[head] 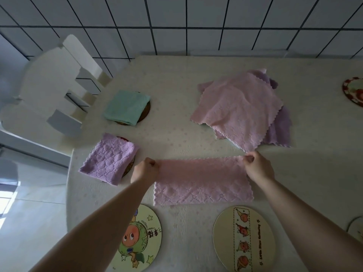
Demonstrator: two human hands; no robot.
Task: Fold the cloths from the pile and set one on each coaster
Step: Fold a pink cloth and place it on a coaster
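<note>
A pink cloth [202, 182] lies folded in half as a long strip on the table in front of me. My left hand [145, 170] pinches its far left corner and my right hand [258, 167] pinches its far right corner. Behind it sits the pile [241, 108], a pink cloth on top of purple ones. A folded green cloth [126, 107] rests on a dark coaster [146, 111] at the far left. A folded purple cloth [109, 159] covers another coaster [129, 167] nearer to me. Two bare round coasters lie close to me, one with a cartoon figure [145, 238] and one with a fruit strip [243, 238].
The table [176, 85] has a pale cloth cover. A white chair [51, 89] stands at its left far corner. A red-rimmed coaster [353, 91] shows at the right edge, and part of another coaster [356, 228] at the lower right. A tiled wall rises behind.
</note>
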